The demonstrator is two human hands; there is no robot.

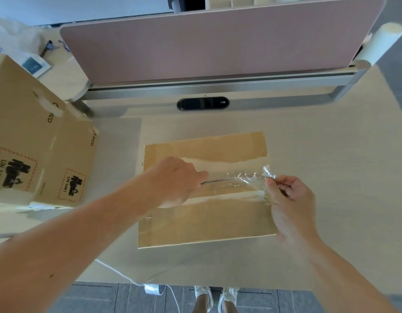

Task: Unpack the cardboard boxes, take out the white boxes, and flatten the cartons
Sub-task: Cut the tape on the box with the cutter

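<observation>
Right grip [290, 199] pinching clear tape [247, 179] at carton [206, 224] edge; left grip [177, 179] on seam, state unclear; open desk [330, 154] rightward.

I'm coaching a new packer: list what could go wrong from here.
The tape pinched by the right hand is crumpled; it may snap or stick to itself, leaving a strip on the seam. If the left hand eases off, the box may lift with the pull.

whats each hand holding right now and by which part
The right hand pinches the clear packing tape by its peeled-up loose end. The left hand grips nothing; it presses on the cardboard box beside the seam.
</observation>
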